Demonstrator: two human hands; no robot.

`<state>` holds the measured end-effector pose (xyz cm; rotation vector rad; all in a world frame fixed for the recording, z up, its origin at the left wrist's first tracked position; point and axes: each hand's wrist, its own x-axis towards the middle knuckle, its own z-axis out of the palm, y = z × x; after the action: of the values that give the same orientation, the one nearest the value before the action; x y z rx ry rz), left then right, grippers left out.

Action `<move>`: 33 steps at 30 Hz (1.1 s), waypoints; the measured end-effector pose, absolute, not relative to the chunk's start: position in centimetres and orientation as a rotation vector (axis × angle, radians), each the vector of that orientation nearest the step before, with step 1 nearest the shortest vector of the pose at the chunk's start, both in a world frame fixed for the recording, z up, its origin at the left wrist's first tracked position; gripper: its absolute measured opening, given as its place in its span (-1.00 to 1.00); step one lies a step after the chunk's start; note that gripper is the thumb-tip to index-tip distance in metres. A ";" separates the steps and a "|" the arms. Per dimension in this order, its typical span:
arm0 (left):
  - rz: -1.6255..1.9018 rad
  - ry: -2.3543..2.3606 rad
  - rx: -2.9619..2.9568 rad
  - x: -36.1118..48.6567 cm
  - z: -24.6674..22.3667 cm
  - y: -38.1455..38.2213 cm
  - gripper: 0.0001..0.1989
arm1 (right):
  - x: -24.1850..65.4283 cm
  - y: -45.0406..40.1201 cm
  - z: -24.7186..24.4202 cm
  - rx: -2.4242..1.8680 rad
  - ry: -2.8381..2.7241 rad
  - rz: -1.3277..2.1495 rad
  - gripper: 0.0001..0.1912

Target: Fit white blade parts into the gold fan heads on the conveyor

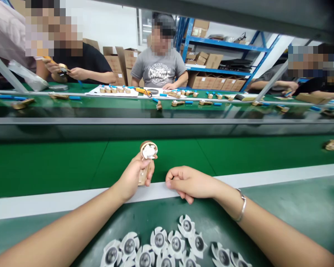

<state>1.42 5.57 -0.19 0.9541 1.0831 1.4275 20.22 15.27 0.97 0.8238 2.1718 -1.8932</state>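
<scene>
My left hand [135,172] is closed around a tan handheld fan body [143,178], holding it upright over the near edge of the green belt. A white fan wheel [149,151] sits in its round head. To the right, my right hand [187,181] is closed, with thumb and fingertips drawn together; whether something small is in them is hidden. It is apart from the fan body. Below both hands, several loose grey-white fan wheels [159,240] with dark round centres lie on the green worktop [295,222].
A green conveyor belt [58,163] runs across in front, with a tan fan part [333,145] at its far right. Beyond a metal rail [167,121], several people sit at another bench with tan parts carrying blue pieces [189,102]. Blue shelves [228,42] hold cardboard boxes.
</scene>
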 end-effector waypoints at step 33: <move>0.433 2.330 2.160 -1.2 -0.2 5.9 -0.69 | 20.2 15.3 1.0 0.789 2.200 -1.886 -0.85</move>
<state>-1.19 5.92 -0.23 2.1601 2.3298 0.4327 20.17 15.30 1.00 0.7890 2.1997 -1.8860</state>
